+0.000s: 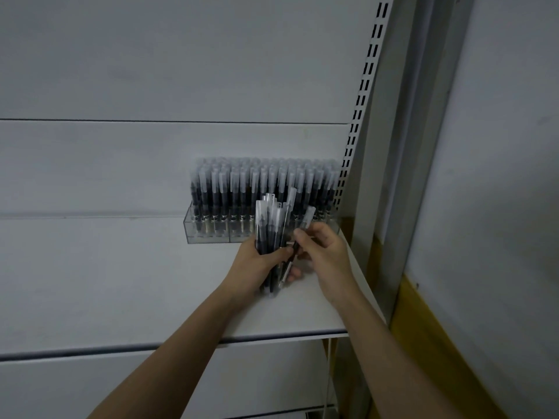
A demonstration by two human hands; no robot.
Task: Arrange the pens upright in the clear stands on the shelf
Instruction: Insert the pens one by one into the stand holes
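Left hand [257, 261] grips a bundle of pens [267, 234], fingers wrapped round the lower barrels, caps pointing up and slightly away from me. Bundle sits low over the shelf [121, 282], just in front of the stands.

Right hand [325, 247] pinches a single pen [302, 229] between thumb and fingertips, drawing it off the right side of the bundle. That pen's long axis runs up and to the right, cap end high, tilted off vertical. Its lower end is lost among the bundle and fingers; I cannot tell whether it is free yet.

Clear stands [208, 229] sit at the back of the shelf against the wall panel, close to the slotted upright [360, 116]. They are packed with rows of upright pens [263, 182]. The right end of the stands is hidden behind my hands, so I cannot see an open slot from here.

Key relation: stands lie directly behind and a little above the right hand, very near. Right hand is the nearer one. My read: the pen needs to come upright, then go forward and down, tip first, into whatever gap remains. Risk: knocking neighbouring caps in a row that full.
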